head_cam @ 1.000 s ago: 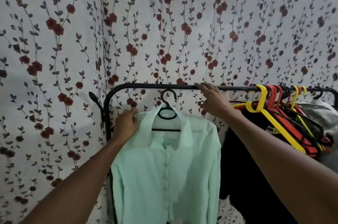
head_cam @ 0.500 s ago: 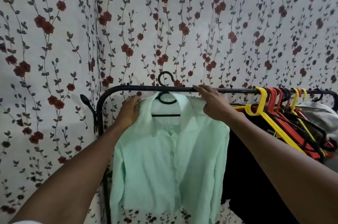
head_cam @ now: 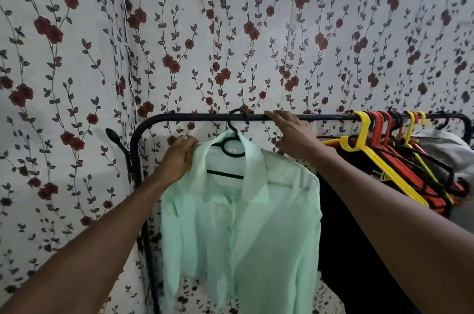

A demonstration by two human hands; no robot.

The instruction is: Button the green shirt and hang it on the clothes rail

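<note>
Both arms are reaching toward 12 o'clock; the left hand [head_cam: 179, 160] is pinching with curled fingers, the right hand [head_cam: 292, 134] is resting, fingers extended.

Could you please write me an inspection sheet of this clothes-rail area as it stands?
Surface: nothing seen.
Job's things: green shirt buttoned, on a black hanger hooked over the clothes rail.
Clutter: yellow hangers, orange hangers and dark garments at the rail's right.
Hands: left hand grips the shirt's shoulder; right hand rests on the rail.
Cables: nothing seen.
Surroundings: floral curtain behind.
</note>
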